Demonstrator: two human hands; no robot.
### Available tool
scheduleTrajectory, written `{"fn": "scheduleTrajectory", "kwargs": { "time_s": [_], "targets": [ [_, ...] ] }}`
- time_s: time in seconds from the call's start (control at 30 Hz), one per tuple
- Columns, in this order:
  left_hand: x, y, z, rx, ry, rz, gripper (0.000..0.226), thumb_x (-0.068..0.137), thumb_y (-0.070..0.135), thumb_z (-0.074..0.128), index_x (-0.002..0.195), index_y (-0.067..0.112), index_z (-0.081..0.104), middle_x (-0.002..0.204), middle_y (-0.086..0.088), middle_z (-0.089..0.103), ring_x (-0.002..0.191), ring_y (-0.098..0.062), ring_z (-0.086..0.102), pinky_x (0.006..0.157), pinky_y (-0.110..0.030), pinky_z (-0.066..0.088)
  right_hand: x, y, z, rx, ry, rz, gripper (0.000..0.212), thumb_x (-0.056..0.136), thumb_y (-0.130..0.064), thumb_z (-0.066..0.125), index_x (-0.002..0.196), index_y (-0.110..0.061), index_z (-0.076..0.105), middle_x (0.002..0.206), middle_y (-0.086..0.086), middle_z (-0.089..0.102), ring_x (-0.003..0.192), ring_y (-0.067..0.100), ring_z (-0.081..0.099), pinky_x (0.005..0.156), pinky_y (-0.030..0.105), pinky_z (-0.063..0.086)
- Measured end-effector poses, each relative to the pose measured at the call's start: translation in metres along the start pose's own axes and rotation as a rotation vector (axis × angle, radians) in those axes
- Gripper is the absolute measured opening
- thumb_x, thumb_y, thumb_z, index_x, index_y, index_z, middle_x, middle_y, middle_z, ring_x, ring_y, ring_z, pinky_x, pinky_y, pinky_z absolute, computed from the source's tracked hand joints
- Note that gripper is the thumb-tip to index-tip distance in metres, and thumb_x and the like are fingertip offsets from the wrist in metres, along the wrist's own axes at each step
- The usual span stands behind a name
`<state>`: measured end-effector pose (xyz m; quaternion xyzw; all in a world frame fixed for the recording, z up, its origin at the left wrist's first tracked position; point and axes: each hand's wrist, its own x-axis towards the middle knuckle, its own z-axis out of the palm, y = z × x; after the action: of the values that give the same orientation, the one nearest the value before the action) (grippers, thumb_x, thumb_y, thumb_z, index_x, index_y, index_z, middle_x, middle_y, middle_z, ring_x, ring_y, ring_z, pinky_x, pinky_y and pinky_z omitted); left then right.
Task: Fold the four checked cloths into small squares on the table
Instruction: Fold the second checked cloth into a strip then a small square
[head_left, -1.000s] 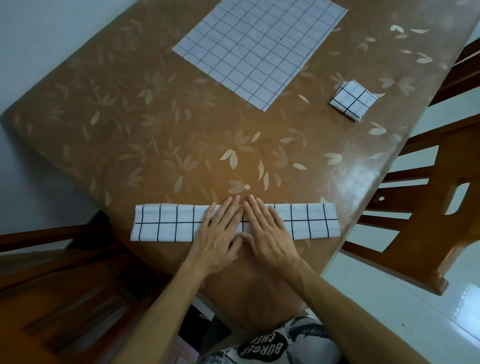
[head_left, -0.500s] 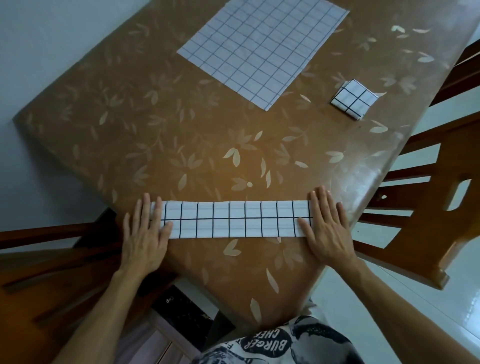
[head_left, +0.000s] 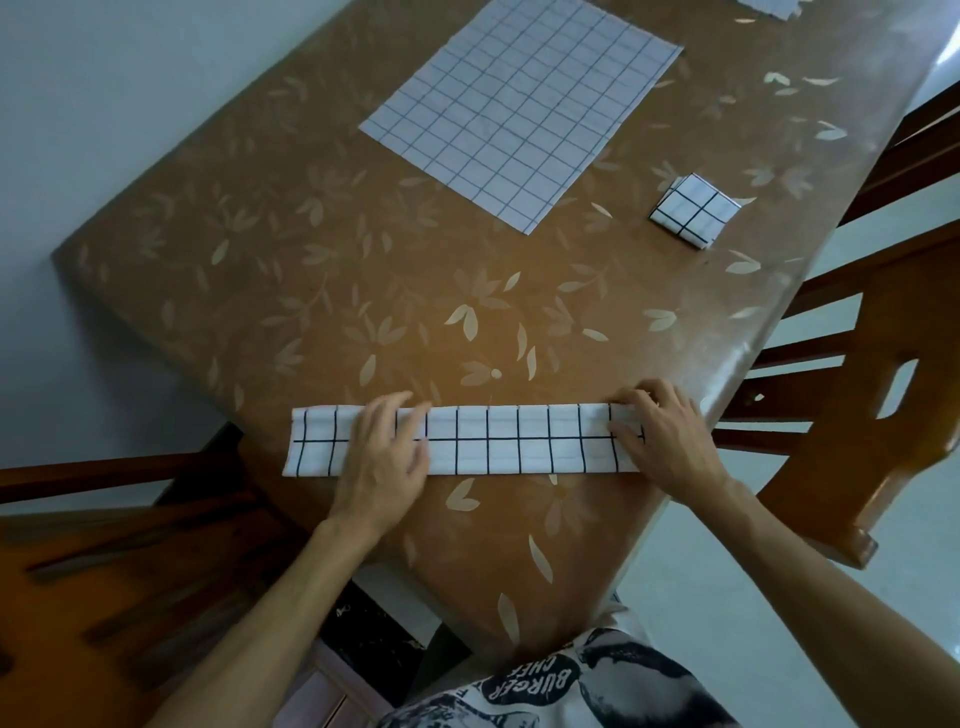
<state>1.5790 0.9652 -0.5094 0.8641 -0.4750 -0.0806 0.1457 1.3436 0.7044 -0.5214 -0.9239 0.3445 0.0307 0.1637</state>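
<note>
A checked cloth folded into a long narrow strip (head_left: 498, 440) lies across the near part of the brown table (head_left: 291, 270). My left hand (head_left: 387, 452) lies flat on the strip's left part, fingers fairly straight. My right hand (head_left: 662, 436) is at the strip's right end, fingers curled round that end and pinching it. A flat unfolded checked cloth (head_left: 519, 109) lies at the far middle. A cloth folded into a small square (head_left: 693, 209) sits at the right. A corner of another cloth (head_left: 769, 6) shows at the top edge.
Wooden chairs stand at the right (head_left: 857, 395) and at the near left (head_left: 114, 545) of the table. The table's right edge runs just beside my right hand. Pale floor shows on both sides.
My hands slid apart from the strip's middle to its ends. Since then my left hand has moved inward along the strip, and my right hand's fingers have curled round the right end.
</note>
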Motion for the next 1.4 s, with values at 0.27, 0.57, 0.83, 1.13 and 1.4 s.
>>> {"fn": "scheduleTrajectory", "kwargs": {
  "time_s": [0.27, 0.57, 0.83, 1.13, 1.4],
  "targets": [
    [0.003, 0.079, 0.037, 0.006, -0.172, 0.38, 0.045, 0.073, 0.011, 0.078, 0.116, 0.017, 0.066, 0.109, -0.005, 0.06, 0.102, -0.024, 0.057, 0.094, -0.036, 0.05, 0.009, 0.006, -0.014, -0.066, -0.22, 0.015, 0.029, 0.092, -0.042, 0.059, 0.105, -0.017, 0.054, 0.103, 0.0, 0.064, 0.097, 0.025, 0.056, 0.085, 0.039, 0.045],
    [0.008, 0.026, 0.018, 0.134, -0.055, 0.266, 0.048, 0.064, -0.003, 0.083, 0.108, 0.012, 0.072, 0.11, -0.01, 0.067, 0.105, -0.027, 0.064, 0.093, -0.038, 0.054, -0.017, -0.043, -0.015, 0.117, -0.395, 0.013, 0.02, 0.094, -0.037, 0.054, 0.087, -0.017, 0.056, 0.086, -0.001, 0.056, 0.078, 0.021, 0.058, 0.062, 0.029, 0.044],
    [-0.051, 0.021, 0.003, -0.119, -0.209, 0.263, 0.059, 0.082, 0.027, 0.06, 0.139, 0.022, 0.048, 0.139, 0.001, 0.047, 0.134, -0.014, 0.04, 0.115, -0.03, 0.032, -0.025, -0.108, -0.005, 0.688, -0.537, 0.168, 0.064, 0.095, -0.03, 0.059, 0.146, -0.031, 0.02, 0.084, -0.007, 0.07, 0.063, 0.005, 0.06, 0.062, 0.015, 0.049],
    [-0.096, 0.04, 0.026, -0.139, 0.038, 0.127, 0.035, 0.085, 0.034, 0.066, 0.115, 0.016, 0.064, 0.116, -0.001, 0.059, 0.111, -0.02, 0.055, 0.096, -0.036, 0.048, -0.021, -0.136, -0.007, 0.858, -0.64, 0.067, 0.044, 0.097, -0.013, 0.053, 0.133, -0.037, 0.046, 0.095, 0.002, 0.075, 0.083, 0.013, 0.073, 0.071, 0.034, 0.061],
    [-0.106, 0.038, 0.036, -0.301, 0.064, -0.036, 0.024, 0.099, 0.027, 0.049, 0.113, 0.018, 0.067, 0.114, 0.007, 0.065, 0.111, -0.011, 0.058, 0.095, -0.032, 0.047, -0.02, -0.12, 0.013, 0.141, -0.516, -0.436, 0.037, 0.093, -0.01, 0.055, 0.122, -0.032, 0.064, 0.122, -0.003, 0.058, 0.106, 0.017, 0.059, 0.081, 0.027, 0.055]
  ]
}}
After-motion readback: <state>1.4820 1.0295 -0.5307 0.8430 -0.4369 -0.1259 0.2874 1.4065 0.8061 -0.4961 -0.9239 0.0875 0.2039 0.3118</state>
